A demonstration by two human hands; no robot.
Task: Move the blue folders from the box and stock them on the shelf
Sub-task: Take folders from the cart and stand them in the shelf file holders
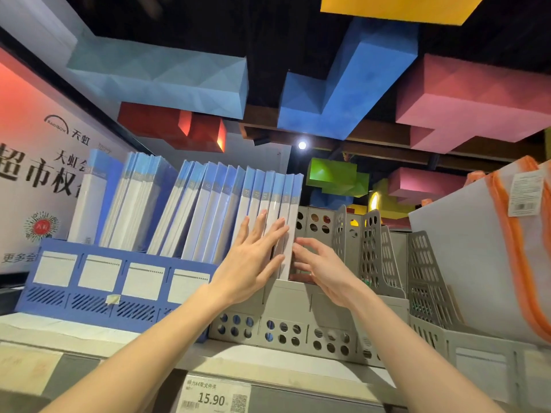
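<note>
Several blue-and-white folders (208, 204) stand upright in a row on the top shelf (268, 357), spines facing me, some leaning left. They sit in a blue file rack (98, 281) and a grey file rack (298, 305). My left hand (253, 254) presses flat with straight fingers against the spines of the rightmost folders (283, 198). My right hand (322, 269) touches the right side of the last folder, fingers slightly bent. The box is out of sight.
Grey perforated file racks (369, 248) stand to the right, then a white pouch with orange trim (501, 234). A price tag reading 15.90 (211, 397) hangs on the shelf edge. A printed sign (35, 180) stands at left. Coloured blocks (343, 84) hang overhead.
</note>
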